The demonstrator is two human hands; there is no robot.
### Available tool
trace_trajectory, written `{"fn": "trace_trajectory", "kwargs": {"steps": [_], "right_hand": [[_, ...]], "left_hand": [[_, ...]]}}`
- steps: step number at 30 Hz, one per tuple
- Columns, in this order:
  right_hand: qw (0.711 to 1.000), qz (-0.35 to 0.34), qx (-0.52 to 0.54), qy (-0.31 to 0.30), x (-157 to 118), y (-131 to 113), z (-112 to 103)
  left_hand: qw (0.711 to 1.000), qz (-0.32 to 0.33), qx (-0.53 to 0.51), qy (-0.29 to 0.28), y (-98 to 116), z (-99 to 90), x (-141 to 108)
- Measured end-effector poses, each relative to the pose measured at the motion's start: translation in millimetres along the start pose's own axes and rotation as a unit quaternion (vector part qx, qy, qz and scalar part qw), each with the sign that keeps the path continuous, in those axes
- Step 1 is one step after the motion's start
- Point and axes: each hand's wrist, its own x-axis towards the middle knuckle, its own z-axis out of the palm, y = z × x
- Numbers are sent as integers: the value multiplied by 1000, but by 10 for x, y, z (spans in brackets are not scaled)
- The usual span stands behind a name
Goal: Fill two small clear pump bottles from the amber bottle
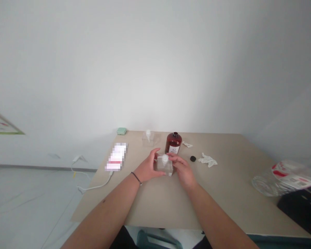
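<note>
A clear square pump bottle (165, 168) with a white pump top stands on the table in front of me. Curved round its left side, my left hand (150, 166) grips it between thumb and fingers. My right hand (181, 168) holds the bottle's right side, fingertips close to the pump; part of that side is hidden behind the fingers. Just behind stands a brown bottle (173, 141) with a white label and an uncapped neck. Its likely match, a small black cap (193, 158), lies to the right of my right hand.
Another clear pump bottle (148, 139) stands near the wall. Crumpled white tissue (207, 160) lies at right. A phone (116, 156) with a white cable (95, 187) lies at left, a green case (121, 131) at the back corner. A large plastic bottle (282, 178) and black bag (300, 209) occupy the right.
</note>
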Motion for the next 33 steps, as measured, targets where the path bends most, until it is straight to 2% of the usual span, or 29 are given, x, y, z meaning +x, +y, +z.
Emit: {"fn": "trace_trajectory", "kwargs": {"steps": [3, 5, 10, 14, 17, 21, 27, 33], "right_hand": [[1000, 14, 7, 0, -6, -7, 13], [1000, 14, -25, -9, -3, -11, 28], [988, -53, -136, -51, 29, -34, 49], [978, -76, -182, -70, 42, -78, 63], [972, -98, -203, -64, 41, -101, 77], [964, -117, -235, -26, 44, -101, 81], [959, -130, -251, -22, 51, -82, 73], [956, -133, -251, -75, 42, -70, 20]], "left_hand": [[1000, -4, -2, -3, 15, -4, -4], [1000, -4, -3, -5, 34, -6, -5], [1000, 3, -9, -6, 70, -16, -1], [999, 7, -44, -23, 68, -26, -7], [998, 5, -60, -29, 68, -22, -18], [999, -4, -41, -16, 81, 5, -29], [999, -11, -48, -17, 96, 25, -33], [999, 4, -45, -21, 113, -12, -42]]}}
